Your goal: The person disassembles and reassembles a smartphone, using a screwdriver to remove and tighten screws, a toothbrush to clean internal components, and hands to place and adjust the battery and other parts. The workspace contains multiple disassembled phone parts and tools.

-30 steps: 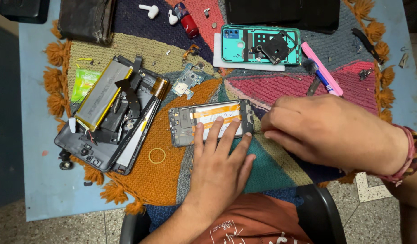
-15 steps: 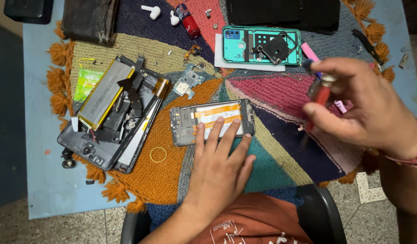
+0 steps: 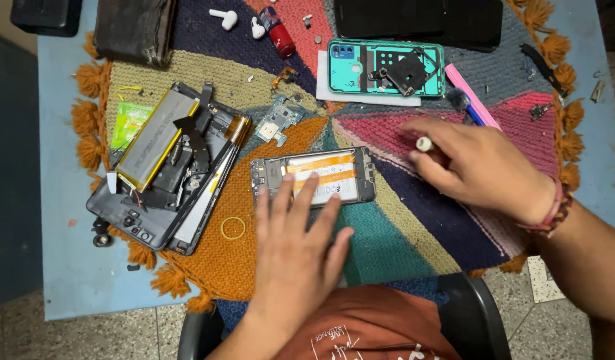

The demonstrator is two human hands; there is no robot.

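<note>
An opened phone frame (image 3: 314, 175) with orange strips inside lies in the middle of a colourful woven mat (image 3: 414, 227). My left hand (image 3: 297, 247) rests flat on it, fingers spread over its lower edge. To the right of the frame, my right hand (image 3: 481, 167) hovers low over the mat. It is closed around a small tool (image 3: 424, 143), of which only the white round end shows. A red-and-pink bracelet (image 3: 551, 210) sits on my right wrist.
A dismantled phone with a loose battery (image 3: 154, 143) lies at the left. Nearby are a small circuit board (image 3: 277, 123) and a yellow ring (image 3: 233, 228). A teal back cover (image 3: 385, 69), pink tool (image 3: 471, 97), earbuds (image 3: 224, 17), red vial (image 3: 279, 37) and dark case (image 3: 134, 30) lie farther back.
My right hand left the right end of the phone frame, lifted a small tool up to the right, then came down over the mat. My left hand stayed on the frame.
</note>
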